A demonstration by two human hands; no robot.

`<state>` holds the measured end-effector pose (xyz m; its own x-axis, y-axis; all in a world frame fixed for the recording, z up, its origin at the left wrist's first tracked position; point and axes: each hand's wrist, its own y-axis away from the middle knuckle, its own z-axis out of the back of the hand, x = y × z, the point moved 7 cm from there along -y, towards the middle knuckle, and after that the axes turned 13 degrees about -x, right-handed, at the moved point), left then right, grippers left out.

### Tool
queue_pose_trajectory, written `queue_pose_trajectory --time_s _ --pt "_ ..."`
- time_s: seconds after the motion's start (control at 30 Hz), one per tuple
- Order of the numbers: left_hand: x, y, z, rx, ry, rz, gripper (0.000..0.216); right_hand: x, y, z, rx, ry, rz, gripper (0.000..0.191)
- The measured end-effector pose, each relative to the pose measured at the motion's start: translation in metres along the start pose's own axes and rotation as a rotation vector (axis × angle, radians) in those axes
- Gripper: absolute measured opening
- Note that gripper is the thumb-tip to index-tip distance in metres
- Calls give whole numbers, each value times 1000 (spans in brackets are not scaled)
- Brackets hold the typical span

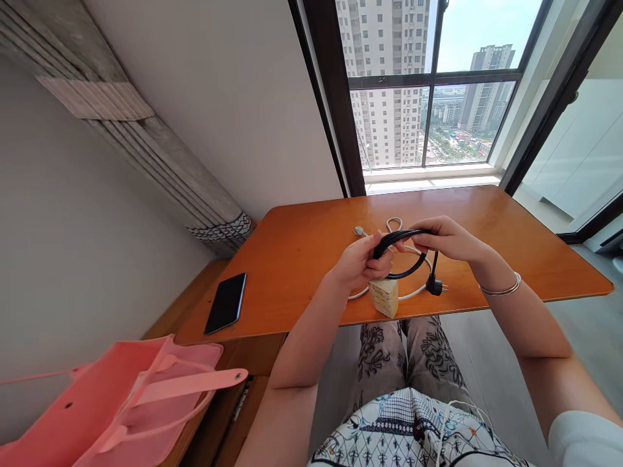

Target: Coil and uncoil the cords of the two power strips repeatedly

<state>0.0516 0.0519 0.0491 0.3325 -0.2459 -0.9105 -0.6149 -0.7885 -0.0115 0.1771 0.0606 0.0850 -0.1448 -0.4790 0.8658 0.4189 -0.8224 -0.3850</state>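
A black power cord (405, 239), gathered in loops, stretches between my two hands above the table. My left hand (364, 259) is closed around one end of the loops. Pinching the other end is my right hand (448, 239), with a bracelet on its wrist. The cord's black plug (435, 285) hangs below my right hand, prongs pointing right. Beneath the hands lies a white cable (413, 294) with a white plug (360, 231) at its far left. A cream-coloured block (384, 297), perhaps an adapter, sits below my left hand by the table's front edge.
The orange-brown wooden table (292, 259) spans the space before me, under a window (428, 81). A black phone (226, 303) lies on its left part. An open pink bag (126, 402) stands at lower left. A grey curtain (160, 149) hangs by the wall.
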Motion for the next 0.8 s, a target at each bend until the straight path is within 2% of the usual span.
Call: queue_pose_trajectory --time_s 0.13,0.3,0.4,0.53,0.63,0.8 --pt "5 -2 2 -29 27 87 43 -14 -2 -2 -11 -136 -99 35" --pt "-1 -3 4 -87 158 7 43 -49 -2 7 -311 -347 -202 46" --pt "-6 -2 10 -165 223 -44 43 -74 9 1 -390 -442 -227 45" --pt "-8 -3 16 -272 260 -73 45 -98 32 -11 -431 -350 -216 48" --pt "-7 -4 19 -344 286 -92 47 -105 45 -12 -518 -221 -194 47" --pt "-3 -5 18 -360 339 -74 47 -110 47 -10 -551 -36 -247 37"
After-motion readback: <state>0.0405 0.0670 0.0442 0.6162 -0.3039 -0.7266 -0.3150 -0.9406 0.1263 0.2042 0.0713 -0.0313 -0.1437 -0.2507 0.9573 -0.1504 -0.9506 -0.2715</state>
